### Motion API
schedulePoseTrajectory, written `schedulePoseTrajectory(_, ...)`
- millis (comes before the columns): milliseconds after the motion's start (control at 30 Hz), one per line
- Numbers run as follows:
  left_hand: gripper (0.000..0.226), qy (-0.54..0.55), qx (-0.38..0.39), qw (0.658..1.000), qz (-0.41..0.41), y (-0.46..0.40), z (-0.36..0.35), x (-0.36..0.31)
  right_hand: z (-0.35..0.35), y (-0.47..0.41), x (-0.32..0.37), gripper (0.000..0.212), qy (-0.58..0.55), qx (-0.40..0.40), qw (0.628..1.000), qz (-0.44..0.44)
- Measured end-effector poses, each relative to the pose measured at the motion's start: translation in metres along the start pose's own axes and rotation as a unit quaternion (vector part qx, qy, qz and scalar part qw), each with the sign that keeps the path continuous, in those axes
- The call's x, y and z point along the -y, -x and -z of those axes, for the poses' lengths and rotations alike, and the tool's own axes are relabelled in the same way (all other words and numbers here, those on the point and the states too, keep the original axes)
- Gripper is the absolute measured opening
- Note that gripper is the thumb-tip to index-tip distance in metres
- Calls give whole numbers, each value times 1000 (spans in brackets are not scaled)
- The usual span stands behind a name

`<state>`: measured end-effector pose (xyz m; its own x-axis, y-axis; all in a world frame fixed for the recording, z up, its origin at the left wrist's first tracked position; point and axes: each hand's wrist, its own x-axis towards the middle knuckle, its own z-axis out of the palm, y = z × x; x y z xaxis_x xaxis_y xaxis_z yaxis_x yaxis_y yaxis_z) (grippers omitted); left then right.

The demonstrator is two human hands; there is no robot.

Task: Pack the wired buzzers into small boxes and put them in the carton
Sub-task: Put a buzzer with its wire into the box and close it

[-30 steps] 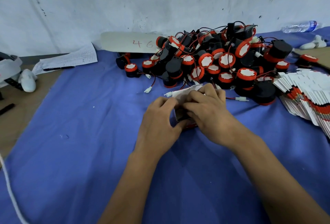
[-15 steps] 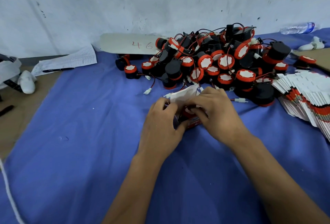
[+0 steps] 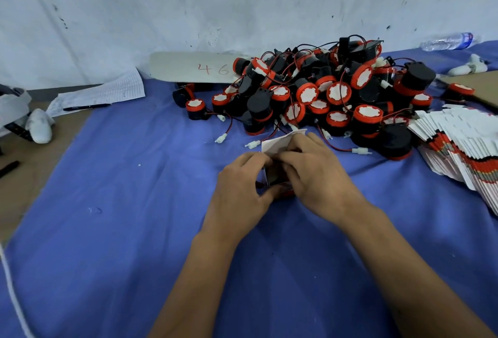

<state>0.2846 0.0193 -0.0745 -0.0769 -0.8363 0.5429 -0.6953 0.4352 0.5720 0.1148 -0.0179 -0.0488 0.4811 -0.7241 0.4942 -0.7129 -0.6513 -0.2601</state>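
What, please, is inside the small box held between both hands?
The small box shows a dark interior under its raised white flap. The left hand and right hand cover the rest; contents cannot be told.

A blue cloth [image 3: 121, 203] covers most of the surface [image 3: 24, 176], whose brown top shows bare along the left edge. The heap of buzzers [image 3: 323, 95], black with red caps and thin wires, lies on the cloth at the back. Just right of the heap is a fanned stack of flat boxes [image 3: 458, 149]. Left of the heap, by the wall, lies a card marked 46 [image 3: 188, 68]; further left are a lined sheet [image 3: 107, 92] with a pen [image 3: 86, 107] on it and a white glove [image 3: 40, 124]. Behind the heap to the right lies a plastic bottle [image 3: 447, 41].
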Motion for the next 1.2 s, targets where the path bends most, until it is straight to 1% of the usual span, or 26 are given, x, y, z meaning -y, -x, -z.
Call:
schedulePoseTrajectory(133,32,10,-3,1000,3,1,-1,0,7,2,-8,32,-58,9,998,-6)
schedulePoseTrajectory(233,32,17,-4,1000,-6,0,0,0,8,0,-11,29,-62,27,997,-26)
schedulePoseTrajectory(333,32,22,-4,1000,-16,-1,2,-2,9,-4,-8,19,-50,43,995,-80)
schedulePoseTrajectory(400,33,27,0,1000,-17,-1,2,-1,8,-5,-2,15,-42,34,993,-107)
schedulePoseTrajectory(533,39,16,3,1000,-4,-1,1,-1,1,-7,14,21,19,27,986,-164)
schedulePoseTrajectory(600,40,1,-3,1000,1,0,-1,-1,-2,-7,16,22,36,31,983,-177)
schedulePoseTrajectory(700,39,-11,-2,1000,16,-2,-2,-2,1,-4,13,24,21,40,989,-141)
schedulePoseTrajectory(767,37,-21,-1,1000,20,-3,-3,-2,5,-1,10,21,-40,30,992,-112)
schedulePoseTrajectory(833,36,-34,-3,999,30,-3,-3,-3,9,1,5,15,-123,30,987,-103)
schedulePoseTrajectory(900,36,-40,0,999,34,-3,-2,-3,9,2,-1,11,-165,39,981,-90)
schedulePoseTrajectory(967,35,-32,8,999,35,-3,-2,-4,8,4,-3,12,-168,28,983,-63)
schedulePoseTrajectory(1067,33,-29,6,999,37,-3,-1,-3,3,4,-3,17,-128,12,991,-26)
schedulePoseTrajectory(1133,30,-31,2,999,37,-2,-1,-3,2,3,-5,14,-102,11,994,-25)
schedulePoseTrajectory(1200,29,-27,3,999,39,-2,-2,-3,1,3,-7,10,-83,22,996,-7)
